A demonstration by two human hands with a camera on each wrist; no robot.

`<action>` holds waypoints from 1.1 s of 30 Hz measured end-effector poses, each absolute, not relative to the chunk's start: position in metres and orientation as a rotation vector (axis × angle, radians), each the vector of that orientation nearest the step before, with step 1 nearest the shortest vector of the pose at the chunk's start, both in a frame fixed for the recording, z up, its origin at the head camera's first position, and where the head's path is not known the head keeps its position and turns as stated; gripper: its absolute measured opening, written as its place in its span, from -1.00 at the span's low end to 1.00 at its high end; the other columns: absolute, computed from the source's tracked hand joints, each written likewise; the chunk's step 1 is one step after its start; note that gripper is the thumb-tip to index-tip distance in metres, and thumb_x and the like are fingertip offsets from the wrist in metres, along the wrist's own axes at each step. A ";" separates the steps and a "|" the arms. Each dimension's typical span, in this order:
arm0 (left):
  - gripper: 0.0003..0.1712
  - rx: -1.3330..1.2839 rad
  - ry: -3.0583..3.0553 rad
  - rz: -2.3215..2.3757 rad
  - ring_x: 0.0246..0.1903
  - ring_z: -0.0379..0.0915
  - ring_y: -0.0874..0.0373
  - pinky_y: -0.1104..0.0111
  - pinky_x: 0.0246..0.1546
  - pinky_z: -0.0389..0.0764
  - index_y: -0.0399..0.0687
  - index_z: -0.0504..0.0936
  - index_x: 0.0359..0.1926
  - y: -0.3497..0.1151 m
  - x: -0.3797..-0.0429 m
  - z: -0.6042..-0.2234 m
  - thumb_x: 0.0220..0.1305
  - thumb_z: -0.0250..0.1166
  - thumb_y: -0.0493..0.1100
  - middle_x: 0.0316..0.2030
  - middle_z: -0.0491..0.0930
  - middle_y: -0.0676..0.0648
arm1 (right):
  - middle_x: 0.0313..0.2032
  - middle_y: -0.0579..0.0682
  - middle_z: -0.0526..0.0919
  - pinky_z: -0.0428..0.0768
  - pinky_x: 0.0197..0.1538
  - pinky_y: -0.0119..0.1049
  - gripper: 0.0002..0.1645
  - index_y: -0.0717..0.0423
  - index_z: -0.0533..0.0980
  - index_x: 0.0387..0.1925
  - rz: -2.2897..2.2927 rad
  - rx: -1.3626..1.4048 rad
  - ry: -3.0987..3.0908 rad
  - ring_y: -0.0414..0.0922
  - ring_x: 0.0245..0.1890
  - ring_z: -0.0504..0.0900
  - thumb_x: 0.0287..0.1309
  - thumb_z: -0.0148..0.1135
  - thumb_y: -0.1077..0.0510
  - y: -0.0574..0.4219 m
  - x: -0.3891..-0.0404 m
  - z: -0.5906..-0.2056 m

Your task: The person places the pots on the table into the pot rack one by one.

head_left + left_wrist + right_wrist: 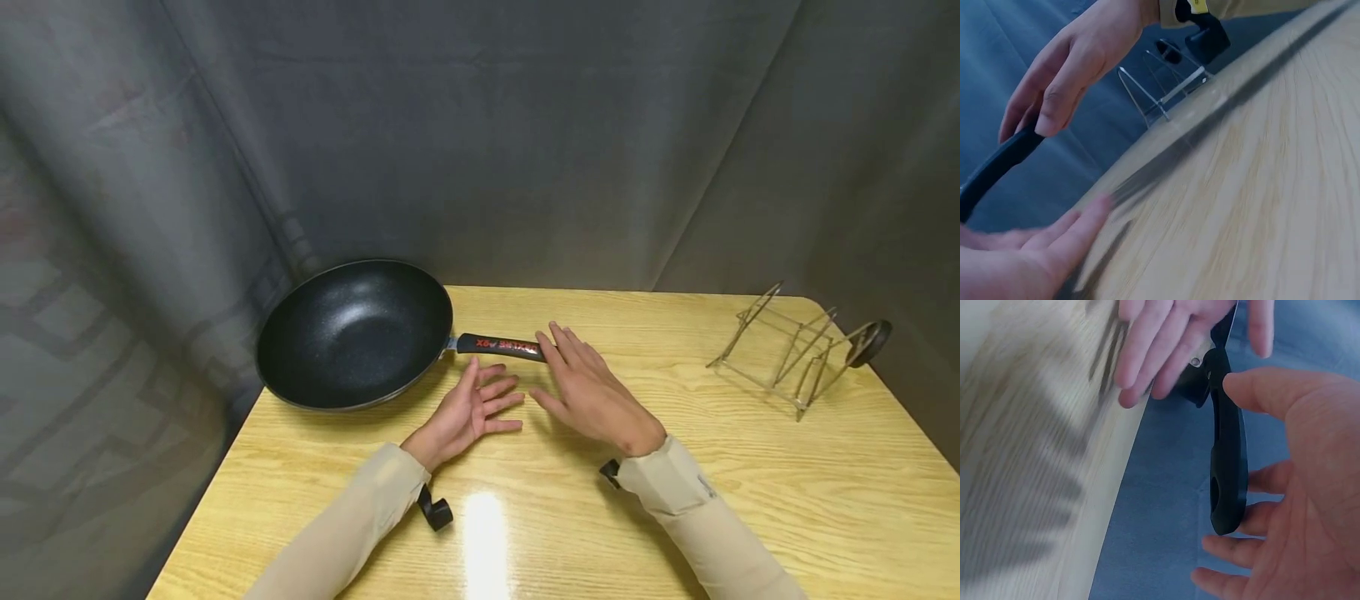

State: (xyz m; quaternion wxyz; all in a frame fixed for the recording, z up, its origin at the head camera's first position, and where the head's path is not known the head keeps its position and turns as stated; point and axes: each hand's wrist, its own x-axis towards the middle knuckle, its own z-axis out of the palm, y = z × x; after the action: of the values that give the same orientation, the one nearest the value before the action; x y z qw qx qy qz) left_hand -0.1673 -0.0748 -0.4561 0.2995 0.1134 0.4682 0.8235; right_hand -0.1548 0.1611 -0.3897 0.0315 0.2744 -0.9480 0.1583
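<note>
A black wok (352, 342) with a glossy dark inside is at the left of the head view, tilted so its bowl faces me. Its black handle (498, 345), with red lettering, points right. My right hand (592, 392) is at the handle's free end. In the right wrist view its thumb lies along one side of the handle (1229, 450) and the loosely spread fingers reach behind it. Palm up, my left hand (468, 412) is just below the handle near the wok, fingers apart and holding nothing.
A wire rack (801, 407) with a round black piece (872, 343) at one end rests on the right side of the wooden table (750, 492). Behind the table hangs a grey curtain (525, 167). The wok reaches over the table's left edge.
</note>
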 end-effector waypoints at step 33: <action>-0.33 -0.019 0.913 2.634 0.05 0.54 0.03 -0.13 0.30 0.39 -0.11 0.50 0.09 -0.064 -0.187 -0.466 0.61 -0.25 0.33 -0.03 0.62 -0.10 | -0.11 -0.03 0.64 0.59 -0.18 -0.13 -0.45 0.11 0.44 0.33 0.649 0.924 -2.883 -0.14 -0.28 0.56 0.43 0.26 -0.02 0.150 -0.156 -0.373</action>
State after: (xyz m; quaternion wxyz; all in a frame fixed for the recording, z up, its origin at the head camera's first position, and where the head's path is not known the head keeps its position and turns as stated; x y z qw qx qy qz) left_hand -0.1871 -0.0636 -0.4657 0.1759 -0.0068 0.3224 0.9301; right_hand -0.1556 0.1501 -0.3725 0.0224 0.2984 -0.9308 0.2097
